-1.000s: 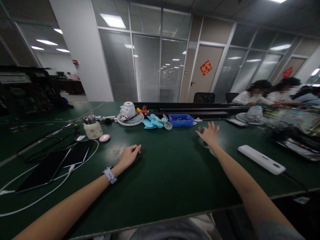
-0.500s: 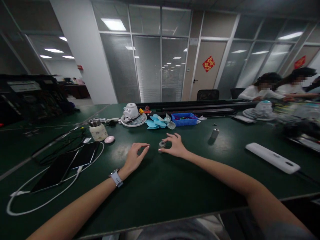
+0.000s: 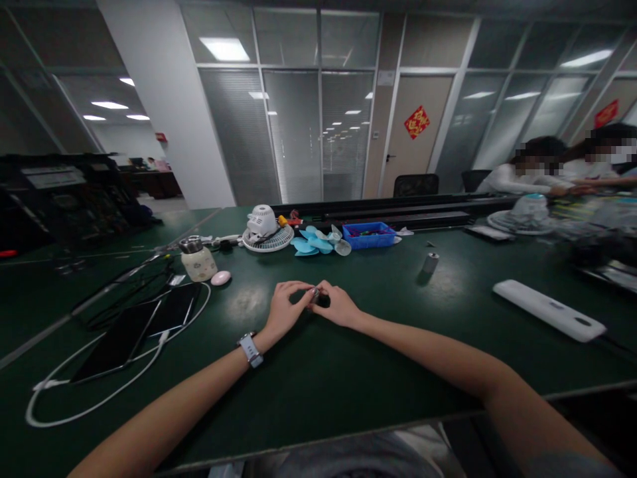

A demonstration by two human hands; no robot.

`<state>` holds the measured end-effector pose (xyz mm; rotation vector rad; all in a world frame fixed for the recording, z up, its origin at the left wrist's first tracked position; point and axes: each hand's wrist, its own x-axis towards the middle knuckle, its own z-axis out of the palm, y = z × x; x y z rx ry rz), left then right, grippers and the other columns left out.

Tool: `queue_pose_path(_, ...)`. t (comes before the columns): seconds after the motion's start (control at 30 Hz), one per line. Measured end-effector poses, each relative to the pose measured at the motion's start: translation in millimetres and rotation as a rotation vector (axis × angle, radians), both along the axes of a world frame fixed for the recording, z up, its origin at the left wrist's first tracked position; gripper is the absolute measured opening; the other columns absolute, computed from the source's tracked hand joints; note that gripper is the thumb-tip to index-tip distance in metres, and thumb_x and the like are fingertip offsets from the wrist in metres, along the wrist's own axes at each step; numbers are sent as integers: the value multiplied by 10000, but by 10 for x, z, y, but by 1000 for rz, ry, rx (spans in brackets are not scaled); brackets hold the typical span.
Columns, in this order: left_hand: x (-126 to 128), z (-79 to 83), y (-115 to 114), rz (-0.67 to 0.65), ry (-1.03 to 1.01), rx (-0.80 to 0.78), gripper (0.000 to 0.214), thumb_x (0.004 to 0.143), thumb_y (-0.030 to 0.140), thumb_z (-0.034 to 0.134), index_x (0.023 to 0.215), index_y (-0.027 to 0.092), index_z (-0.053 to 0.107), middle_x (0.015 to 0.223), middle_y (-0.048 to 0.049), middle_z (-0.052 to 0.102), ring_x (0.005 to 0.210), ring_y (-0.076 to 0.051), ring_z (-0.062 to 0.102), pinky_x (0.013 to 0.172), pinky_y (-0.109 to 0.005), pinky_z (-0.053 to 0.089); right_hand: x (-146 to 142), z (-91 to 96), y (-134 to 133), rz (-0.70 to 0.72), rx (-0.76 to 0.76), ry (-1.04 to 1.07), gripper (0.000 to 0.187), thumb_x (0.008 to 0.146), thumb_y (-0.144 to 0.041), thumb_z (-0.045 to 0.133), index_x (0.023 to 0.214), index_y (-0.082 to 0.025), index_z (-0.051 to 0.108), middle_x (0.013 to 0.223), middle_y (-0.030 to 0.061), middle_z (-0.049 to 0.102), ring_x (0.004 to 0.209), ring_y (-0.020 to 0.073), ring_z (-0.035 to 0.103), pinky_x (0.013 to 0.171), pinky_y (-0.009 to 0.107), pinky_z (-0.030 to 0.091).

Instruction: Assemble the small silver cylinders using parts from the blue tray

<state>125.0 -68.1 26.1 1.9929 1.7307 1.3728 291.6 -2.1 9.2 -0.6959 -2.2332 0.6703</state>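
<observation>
Between my hands, just above or on the green table, is a small round metal part (image 3: 315, 296), mostly hidden by fingers. My left hand (image 3: 284, 311) has its thumb and fingertips closed on the part from the left. Pinching it from the right is my right hand (image 3: 341, 307), fingers curled and fingertips meeting those of the left. A small silver metal cylinder (image 3: 430, 263) stands upright to the right of my hands. Beyond them lie light-blue fan blades (image 3: 313, 241) and a white fan housing with its grille (image 3: 269, 238).
A blue tray (image 3: 369, 240) of small parts sits at the back. At left are a cream bottle (image 3: 200, 264), a pink oval object (image 3: 221, 278), two dark phones (image 3: 117, 338) and a white cable. A white power strip (image 3: 550, 311) lies right. Two people sit far right.
My left hand has moved right and closed on the small round metal part. My right hand has shifted slightly left with the part, and the two hands now meet.
</observation>
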Motion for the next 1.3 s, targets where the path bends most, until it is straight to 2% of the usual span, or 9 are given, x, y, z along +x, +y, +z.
queue_pose_path(0.13,-36,88,26,24,-23,-26,237,841,446,607,932,266,731,1009,-24,720,1019,-231,567,828,-363,452,-9,-4,-16,-34,25,-38,305,802,-408,679,994,-215,541,893,21,705,812,183,667,769,317,475)
queue_pose_path(0.27,-198,125,-61,63,55,19,295,842,494,595,989,282,738,1038,-33,708,1061,-240,532,902,-388,429,2,23,-40,-71,62,-59,332,804,-449,677,1008,-215,557,943,32,698,853,186,655,789,321,466)
queue_pose_path(0.47,-378,-107,-143,121,287,-239,283,830,535,584,972,361,756,1209,-42,644,1137,-311,442,945,-483,384,5,60,-88,-151,166,-150,380,810,-508,655,1008,-189,595,962,64,679,882,212,621,812,356,442)
queue_pose_path(0.6,-376,-173,-124,176,367,-271,312,821,577,565,992,390,747,1344,-48,561,1201,-364,369,946,-544,355,69,84,-55,-168,261,-100,398,813,-544,639,1000,-193,630,1043,74,680,1002,223,594,922,400,391)
queue_pose_path(0.73,-397,-199,-111,176,374,-256,364,814,608,541,1008,377,746,1366,-70,541,1194,-391,370,918,-566,360,479,178,275,-347,354,-104,425,796,-601,618,982,-223,679,1220,87,621,1214,270,481,1027,475,293)
queue_pose_path(0.9,-428,-242,-84,145,340,-205,367,805,589,561,1046,371,732,1331,-67,564,1179,-367,398,921,-526,372,1432,296,972,-873,553,-264,424,801,-590,579,904,-211,737,1348,137,510,1352,327,286,1092,538,147)
queue_pose_path(1.0,-416,-238,-74,166,303,-198,379,798,595,565,1050,365,731,1304,-73,585,1173,-363,413,931,-522,371,1882,264,1286,-1086,616,-381,453,821,-585,524,916,-202,747,1381,147,465,1372,313,226,1096,550,111)
queue_pose_path(1.1,-401,-223,-76,186,283,-198,378,808,595,546,1041,364,734,1283,-72,600,1170,-355,424,946,-524,365,2080,164,1455,-1177,635,-448,495,824,-591,492,917,-181,751,1400,164,433,1380,311,188,1092,563,102)
queue_pose_path(1.3,-397,-211,-89,191,257,-228,416,832,616,490,1050,358,733,1285,-74,601,1202,-359,404,940,-520,372,2139,-10,1522,-1219,633,-504,536,849,-569,451,949,-127,735,1447,203,373,1401,320,134,1098,575,70)
